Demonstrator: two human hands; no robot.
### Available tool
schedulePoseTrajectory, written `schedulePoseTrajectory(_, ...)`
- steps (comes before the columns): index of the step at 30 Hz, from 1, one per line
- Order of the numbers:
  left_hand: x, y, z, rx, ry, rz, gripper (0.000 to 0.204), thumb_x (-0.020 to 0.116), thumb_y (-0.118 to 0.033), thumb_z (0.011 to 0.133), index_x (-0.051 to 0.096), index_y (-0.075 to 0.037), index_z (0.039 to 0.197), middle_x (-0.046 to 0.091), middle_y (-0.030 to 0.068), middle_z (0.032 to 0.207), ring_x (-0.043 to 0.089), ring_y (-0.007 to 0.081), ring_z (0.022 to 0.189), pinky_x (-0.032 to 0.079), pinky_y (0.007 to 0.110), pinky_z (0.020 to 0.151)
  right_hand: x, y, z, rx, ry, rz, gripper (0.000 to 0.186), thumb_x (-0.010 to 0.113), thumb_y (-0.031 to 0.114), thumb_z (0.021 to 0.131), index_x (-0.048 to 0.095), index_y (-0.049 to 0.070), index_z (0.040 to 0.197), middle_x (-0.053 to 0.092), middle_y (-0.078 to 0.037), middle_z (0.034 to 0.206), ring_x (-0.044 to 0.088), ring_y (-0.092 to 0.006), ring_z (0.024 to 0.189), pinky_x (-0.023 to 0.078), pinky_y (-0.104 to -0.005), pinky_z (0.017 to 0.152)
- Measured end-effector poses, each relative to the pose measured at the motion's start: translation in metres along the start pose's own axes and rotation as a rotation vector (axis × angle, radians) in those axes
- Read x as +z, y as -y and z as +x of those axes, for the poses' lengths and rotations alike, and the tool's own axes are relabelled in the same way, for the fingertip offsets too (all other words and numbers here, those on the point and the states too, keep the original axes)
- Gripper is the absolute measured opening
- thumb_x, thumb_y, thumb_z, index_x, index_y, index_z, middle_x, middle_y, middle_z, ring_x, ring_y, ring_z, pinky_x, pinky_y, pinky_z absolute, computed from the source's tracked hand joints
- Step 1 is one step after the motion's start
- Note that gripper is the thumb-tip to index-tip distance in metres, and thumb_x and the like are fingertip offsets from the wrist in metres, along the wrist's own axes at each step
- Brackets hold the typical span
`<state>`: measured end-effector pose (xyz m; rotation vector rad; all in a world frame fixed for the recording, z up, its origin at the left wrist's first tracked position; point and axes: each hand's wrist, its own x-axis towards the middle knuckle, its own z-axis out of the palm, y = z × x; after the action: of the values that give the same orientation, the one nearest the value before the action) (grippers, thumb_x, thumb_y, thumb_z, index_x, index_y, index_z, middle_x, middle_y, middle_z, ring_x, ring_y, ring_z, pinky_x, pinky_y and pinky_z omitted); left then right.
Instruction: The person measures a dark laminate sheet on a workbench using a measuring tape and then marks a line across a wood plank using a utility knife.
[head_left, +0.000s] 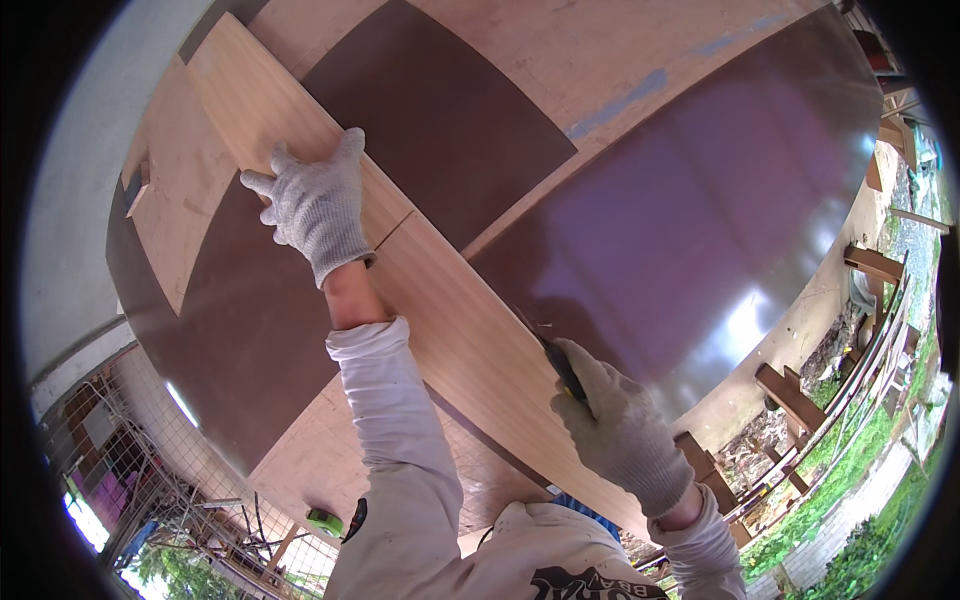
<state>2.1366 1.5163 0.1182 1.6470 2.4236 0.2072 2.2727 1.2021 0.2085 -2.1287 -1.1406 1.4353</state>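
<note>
A long pale wood-grain board [455,300] runs diagonally from the far left toward my body, across dark brown sheets. My left hand [318,200], in a grey-white knit glove, presses on the board with its fingers spread. A short dark line [394,231] crosses part of the board just right of that wrist. In the same kind of glove, my right hand [625,430] is closed round a black and yellow utility knife [566,368]. The knife's tip points away from me, along the board's right edge, over the glossy dark brown sheet [680,240].
Another dark brown panel [430,110] lies beyond the board, on a light wooden surface [600,60]. A green and black tape measure [325,520] rests near my left elbow. Wire mesh [170,450] stands at the left. Wooden beam ends [790,398] and grass border the right side.
</note>
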Motion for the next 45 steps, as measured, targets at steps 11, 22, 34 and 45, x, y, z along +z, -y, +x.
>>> schedulePoseTrajectory(11, 0.003, 0.002, 0.001, -0.012, -0.001, 0.043, 0.111, 0.078, -0.074, 0.076, 0.04, -0.017, 0.163, 0.015, 0.0239, 0.174, 0.037, 0.0518, 0.15, 0.038, 0.062, 0.119, 0.022, -0.009, 0.019, 0.013, -0.021, -0.114, 0.053, 0.064, 0.016, 0.098, 0.049, 0.001, 0.147, 0.069, -0.024, 0.101, 0.07, -0.0443, 0.093, 0.056, -0.0521, 0.081)
schedulePoseTrajectory(22, 0.006, 0.011, 0.0, 0.016, -0.033, 0.027, 0.109, 0.076, -0.074, 0.076, 0.041, -0.017, 0.163, 0.017, 0.0235, 0.173, 0.038, 0.054, 0.148, 0.037, 0.063, 0.118, 0.014, -0.003, 0.029, -0.01, 0.039, -0.197, 0.053, 0.06, 0.018, 0.1, 0.048, -0.004, 0.147, 0.069, -0.028, 0.107, 0.07, -0.0453, 0.099, 0.055, -0.0535, 0.087)
schedulePoseTrajectory(34, -0.001, 0.064, 0.002, 0.405, 0.052, 0.132, 0.101, 0.048, -0.084, 0.092, 0.034, -0.015, 0.164, 0.025, 0.0183, 0.172, 0.044, 0.058, 0.137, 0.048, 0.064, 0.107, 0.003, 0.029, 0.032, 0.005, 0.075, -0.27, 0.032, 0.059, 0.011, 0.095, 0.069, -0.005, 0.12, 0.076, -0.026, 0.096, 0.077, -0.0405, 0.092, 0.063, -0.0477, 0.077)
schedulePoseTrajectory(45, 0.049, 0.21, -0.252, 0.917, 0.05, 0.209, 0.084, 0.053, -0.057, 0.104, 0.025, -0.009, 0.167, 0.02, 0.0281, 0.171, 0.024, 0.0559, 0.153, 0.027, 0.065, 0.123, 0.014, 0.015, 0.024, -0.028, -0.078, -0.177, 0.026, 0.067, 0.025, 0.091, 0.082, 0.007, 0.099, 0.079, -0.018, 0.095, 0.078, -0.0355, 0.094, 0.062, -0.0446, 0.077)
